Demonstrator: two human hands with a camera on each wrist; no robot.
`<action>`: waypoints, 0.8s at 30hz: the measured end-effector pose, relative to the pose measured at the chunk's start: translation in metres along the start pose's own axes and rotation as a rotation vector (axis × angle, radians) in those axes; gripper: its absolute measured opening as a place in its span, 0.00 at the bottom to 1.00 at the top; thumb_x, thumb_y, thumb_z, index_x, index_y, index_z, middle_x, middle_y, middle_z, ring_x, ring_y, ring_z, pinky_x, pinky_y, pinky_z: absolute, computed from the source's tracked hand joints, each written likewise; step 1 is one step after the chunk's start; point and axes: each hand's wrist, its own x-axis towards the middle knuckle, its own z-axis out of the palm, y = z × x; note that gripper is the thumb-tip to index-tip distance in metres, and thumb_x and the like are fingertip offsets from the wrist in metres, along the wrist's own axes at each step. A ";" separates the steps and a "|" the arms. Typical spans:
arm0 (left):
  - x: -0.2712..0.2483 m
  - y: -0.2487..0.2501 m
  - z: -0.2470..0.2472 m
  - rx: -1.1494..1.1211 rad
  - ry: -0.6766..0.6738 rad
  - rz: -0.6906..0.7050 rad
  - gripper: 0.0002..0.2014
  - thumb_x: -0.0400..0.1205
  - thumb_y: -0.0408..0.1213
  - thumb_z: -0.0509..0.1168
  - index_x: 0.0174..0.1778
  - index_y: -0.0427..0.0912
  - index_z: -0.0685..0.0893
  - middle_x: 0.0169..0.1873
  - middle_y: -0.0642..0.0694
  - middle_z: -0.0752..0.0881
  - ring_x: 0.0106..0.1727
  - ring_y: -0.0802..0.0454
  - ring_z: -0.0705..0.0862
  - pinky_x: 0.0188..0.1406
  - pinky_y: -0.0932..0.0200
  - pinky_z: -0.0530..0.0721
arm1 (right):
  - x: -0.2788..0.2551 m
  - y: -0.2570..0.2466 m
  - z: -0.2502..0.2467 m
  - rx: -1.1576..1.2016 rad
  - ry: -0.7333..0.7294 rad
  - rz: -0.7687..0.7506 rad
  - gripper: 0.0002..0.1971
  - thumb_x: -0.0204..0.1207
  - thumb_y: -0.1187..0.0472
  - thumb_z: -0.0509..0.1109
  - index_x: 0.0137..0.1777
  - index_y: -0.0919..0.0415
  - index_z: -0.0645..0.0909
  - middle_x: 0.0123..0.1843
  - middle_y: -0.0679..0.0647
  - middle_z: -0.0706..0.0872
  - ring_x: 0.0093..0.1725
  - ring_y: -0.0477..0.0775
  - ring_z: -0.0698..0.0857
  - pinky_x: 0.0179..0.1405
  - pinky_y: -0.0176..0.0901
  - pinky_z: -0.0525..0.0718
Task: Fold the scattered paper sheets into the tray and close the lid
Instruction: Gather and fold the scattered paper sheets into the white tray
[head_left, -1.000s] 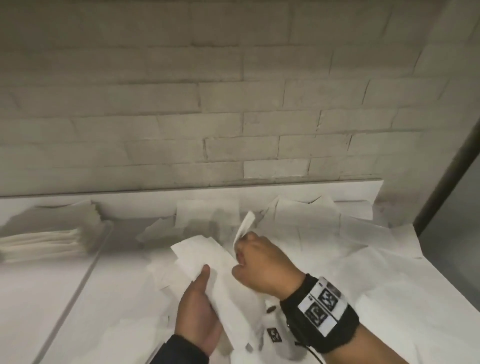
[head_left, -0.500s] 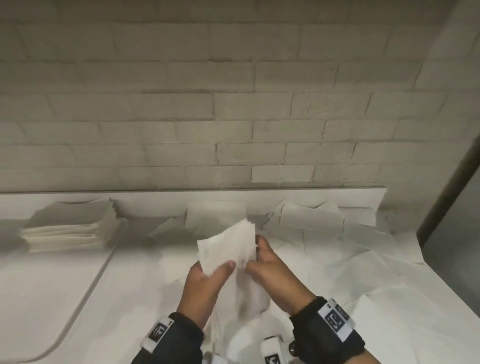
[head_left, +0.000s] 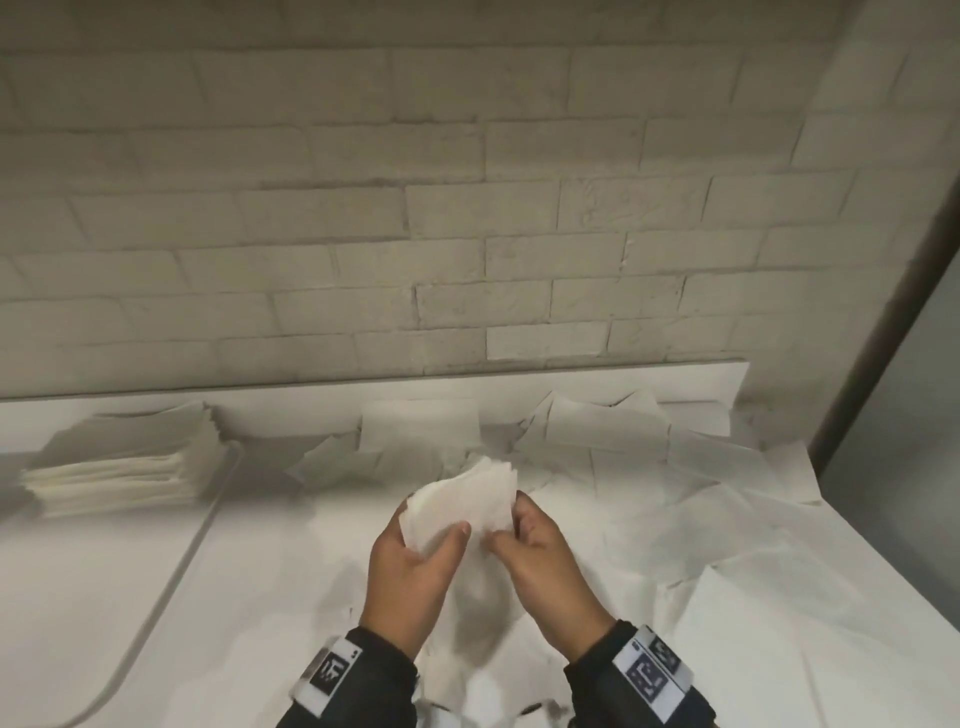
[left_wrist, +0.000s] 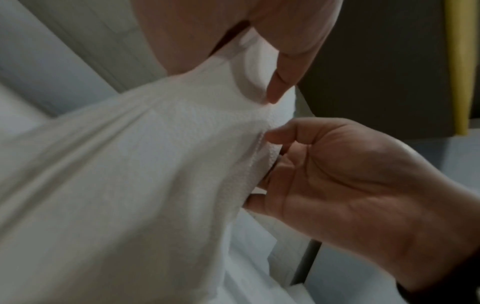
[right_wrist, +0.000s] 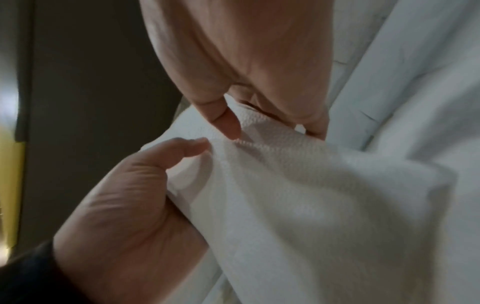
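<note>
A white embossed paper sheet (head_left: 462, 501), folded over into a small thick rectangle, is held up above the table between both hands. My left hand (head_left: 431, 525) pinches its left side, thumb on the near face and fingers behind. My right hand (head_left: 511, 525) pinches its right edge the same way. In the left wrist view, my left thumb (left_wrist: 283, 67) presses the paper (left_wrist: 155, 164), and the right hand (left_wrist: 337, 185) grips next to it. From the right wrist, the sheet (right_wrist: 311, 195) drapes below my right thumb (right_wrist: 228, 123). A stack of folded sheets (head_left: 119, 478) stands at the far left.
Several loose unfolded sheets (head_left: 623, 457) lie spread over the white table's back and right side, up to the brick wall (head_left: 467, 234). A curved raised rim (head_left: 192, 551) runs down the left part of the table beside the stack. A dark post (head_left: 893, 291) stands at the right.
A second ago the sheet lay long across my left palm with the right hand pulling one corner. It is folded over now, and both hands pinch it, raised slightly.
</note>
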 end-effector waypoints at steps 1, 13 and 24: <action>-0.001 0.003 0.001 -0.008 0.013 0.018 0.23 0.63 0.48 0.76 0.53 0.43 0.88 0.45 0.46 0.93 0.49 0.46 0.91 0.51 0.44 0.89 | -0.001 -0.002 -0.001 0.017 -0.003 -0.016 0.16 0.79 0.73 0.62 0.62 0.57 0.82 0.56 0.56 0.90 0.57 0.58 0.89 0.58 0.54 0.87; 0.000 -0.002 -0.001 -0.013 -0.071 -0.039 0.21 0.68 0.36 0.75 0.58 0.44 0.84 0.51 0.46 0.92 0.52 0.49 0.90 0.52 0.50 0.89 | -0.003 0.005 -0.010 0.066 0.029 0.051 0.17 0.77 0.70 0.64 0.63 0.56 0.81 0.56 0.55 0.91 0.57 0.59 0.89 0.61 0.60 0.85; -0.019 0.032 -0.030 -0.273 0.031 -0.166 0.17 0.68 0.32 0.71 0.54 0.34 0.87 0.48 0.35 0.91 0.51 0.38 0.90 0.53 0.44 0.87 | -0.020 -0.019 0.013 -0.259 -0.325 0.035 0.19 0.78 0.68 0.68 0.67 0.52 0.77 0.60 0.50 0.89 0.58 0.52 0.89 0.59 0.54 0.87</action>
